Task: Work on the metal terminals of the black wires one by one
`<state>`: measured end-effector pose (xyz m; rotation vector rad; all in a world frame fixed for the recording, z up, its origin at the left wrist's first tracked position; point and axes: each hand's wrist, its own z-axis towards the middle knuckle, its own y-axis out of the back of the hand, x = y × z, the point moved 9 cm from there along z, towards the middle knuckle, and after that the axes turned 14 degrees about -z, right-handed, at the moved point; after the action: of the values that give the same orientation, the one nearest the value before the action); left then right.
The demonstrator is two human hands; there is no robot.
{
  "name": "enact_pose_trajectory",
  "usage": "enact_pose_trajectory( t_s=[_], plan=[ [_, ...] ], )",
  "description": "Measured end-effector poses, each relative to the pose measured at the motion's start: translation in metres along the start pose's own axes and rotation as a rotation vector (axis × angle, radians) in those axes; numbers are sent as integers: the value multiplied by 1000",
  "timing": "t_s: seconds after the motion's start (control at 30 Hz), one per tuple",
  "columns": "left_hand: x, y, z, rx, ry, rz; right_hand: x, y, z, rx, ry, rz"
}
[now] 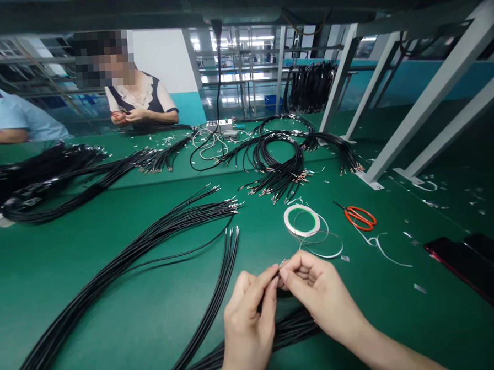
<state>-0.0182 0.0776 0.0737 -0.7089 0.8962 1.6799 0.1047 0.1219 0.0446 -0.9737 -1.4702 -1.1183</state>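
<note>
In front of me, my left hand (250,312) pinches the end of a black cable (281,265) between thumb and fingers. My right hand (321,286) meets it there, its thumb and forefinger closed on the cable's small bright tip. Fingers cover most of that end, so its details are hidden. Beneath both hands runs a bundle of black cables (296,329). A smaller group of cables (222,294) with silvery ends lies left of my left hand, and a thicker bundle (122,252) curves further left.
Beyond my hands lie a white tape roll (288,221) and orange-handled scissors (360,217). Coiled cables (295,160) and a power strip (219,124) sit farther back. Grey metal legs (424,87) rise at right, near a dark red-edged object (471,272). Two co-workers (155,96) sit across the green table (93,336).
</note>
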Motion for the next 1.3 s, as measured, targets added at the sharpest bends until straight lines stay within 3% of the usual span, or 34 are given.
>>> enact_pose_trajectory(
  t_s=[0.1,0.3,0.4,0.53,0.73,0.9,1.13,1.3],
  plan=[
    [12,0,-2,-1,133,-83,-3,0,2,4,-10,-15],
    [49,-7,-13,-82,594,-418,-7,1,3,18,-9,-73],
    [55,-11,-14,-77,694,-498,-8,1,3,31,-5,-76],
    [56,-11,-12,-90,713,-554,-8,-1,2,42,1,-51],
    [41,-7,-2,-118,601,-544,1,-4,0,54,51,-45],
    [44,-6,-1,-159,617,-527,8,-4,-2,57,82,-98],
    [49,1,-5,-246,620,-532,-5,-2,1,20,8,-97],
    [54,1,-7,-267,679,-559,5,-1,-1,6,72,-148]
  ],
)
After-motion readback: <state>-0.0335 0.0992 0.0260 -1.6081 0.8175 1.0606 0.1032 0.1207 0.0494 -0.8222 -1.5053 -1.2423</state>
